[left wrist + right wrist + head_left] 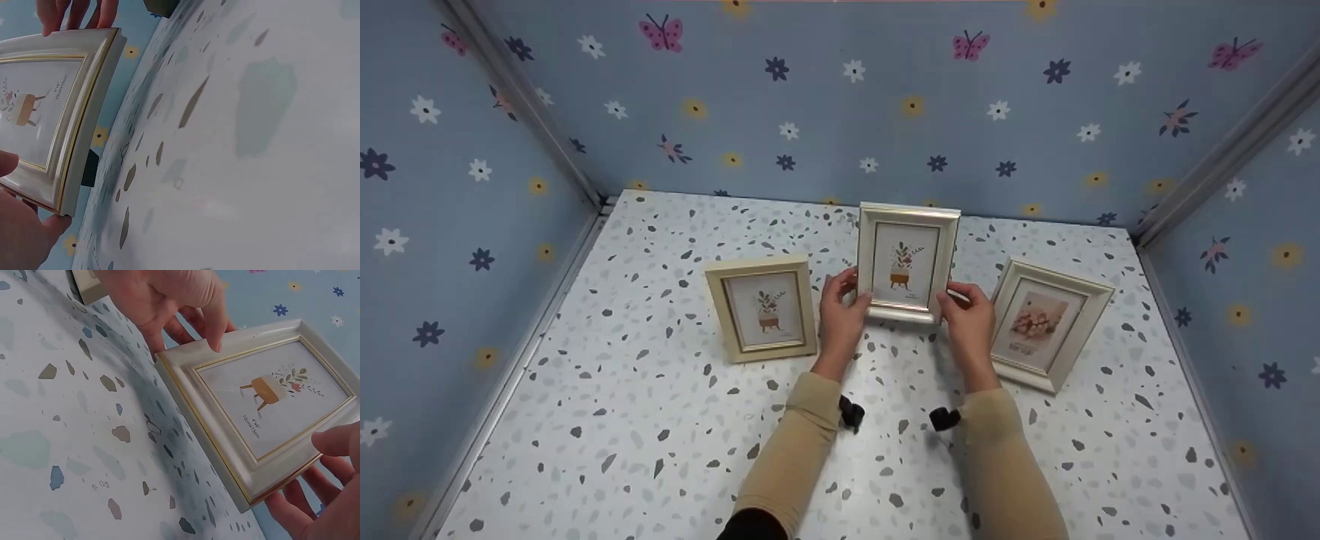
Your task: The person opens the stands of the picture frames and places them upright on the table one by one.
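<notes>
Both hands hold a cream picture frame point(905, 259) with gold trim, upright at the back middle of the table. Its print shows a plant in an orange pot on legs. My left hand point(841, 315) grips the lower left side, thumb on the front and fingers behind. On the lower right side my right hand point(969, 322) grips likewise. In the right wrist view, the picture frame point(264, 399) has both thumbs over its front border. The left wrist view catches its lower edge and a dark piece point(91, 169) behind it.
To the left stands a second picture frame point(721, 307) with a similar plant print. A third picture frame point(1091, 315), with a pink print, stands angled at right, close by the right hand. Flowered wall panels point(825, 97) enclose the speckled table point(607, 450).
</notes>
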A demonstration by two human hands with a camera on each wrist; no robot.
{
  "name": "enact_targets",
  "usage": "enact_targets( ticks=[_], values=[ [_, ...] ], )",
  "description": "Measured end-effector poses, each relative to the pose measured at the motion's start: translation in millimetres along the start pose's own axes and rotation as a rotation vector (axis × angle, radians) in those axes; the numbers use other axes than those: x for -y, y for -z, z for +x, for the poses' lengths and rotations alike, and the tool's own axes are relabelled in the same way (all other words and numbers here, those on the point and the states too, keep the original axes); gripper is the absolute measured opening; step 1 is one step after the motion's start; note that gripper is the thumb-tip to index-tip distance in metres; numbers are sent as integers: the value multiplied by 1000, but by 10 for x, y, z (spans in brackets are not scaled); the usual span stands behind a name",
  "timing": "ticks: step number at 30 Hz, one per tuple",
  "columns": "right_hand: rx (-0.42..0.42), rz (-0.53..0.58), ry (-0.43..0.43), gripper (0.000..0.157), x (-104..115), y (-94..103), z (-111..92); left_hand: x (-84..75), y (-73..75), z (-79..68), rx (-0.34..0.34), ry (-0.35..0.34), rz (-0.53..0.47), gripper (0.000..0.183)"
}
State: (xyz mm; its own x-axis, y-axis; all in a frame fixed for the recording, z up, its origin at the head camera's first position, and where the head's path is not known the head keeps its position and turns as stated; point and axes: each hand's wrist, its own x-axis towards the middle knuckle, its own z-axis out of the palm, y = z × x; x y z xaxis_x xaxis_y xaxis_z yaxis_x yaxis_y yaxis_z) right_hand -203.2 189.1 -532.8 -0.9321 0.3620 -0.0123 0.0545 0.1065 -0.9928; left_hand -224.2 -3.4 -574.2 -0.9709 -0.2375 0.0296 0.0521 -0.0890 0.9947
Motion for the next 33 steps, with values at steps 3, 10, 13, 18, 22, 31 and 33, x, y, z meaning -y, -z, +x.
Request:
enact_targets(
  ticks=[3, 10, 13, 18, 22, 31, 33],
  values=[
    [-48, 8, 17, 22, -21, -19, -38, -2, 9, -25, 3, -2, -33, 39],
    [-101, -4, 57, 21, -32, -19, -88, -41, -27, -44, -2, -18, -118, 28],
    [-110, -32, 94, 21, -37, -17, -110, -43, -32, -69, -4, -33, -120, 24],
    [-132, -89, 162, 19, -20, -17, -155, -31, -32, -94, -9, -70, -94, 23],
    [-154, -58, 246, 21, 5, -14, -181, -32, -33, -118, -10, -86, -72, 21],
    [-200, -37, 397, 31, -1, -4, -212, -83, -13, -231, -38, -135, -95, 17],
    [-215, -36, 411, 34, -1, 5, -221, -100, -6, -271, -33, -144, -95, 18]
  ],
)
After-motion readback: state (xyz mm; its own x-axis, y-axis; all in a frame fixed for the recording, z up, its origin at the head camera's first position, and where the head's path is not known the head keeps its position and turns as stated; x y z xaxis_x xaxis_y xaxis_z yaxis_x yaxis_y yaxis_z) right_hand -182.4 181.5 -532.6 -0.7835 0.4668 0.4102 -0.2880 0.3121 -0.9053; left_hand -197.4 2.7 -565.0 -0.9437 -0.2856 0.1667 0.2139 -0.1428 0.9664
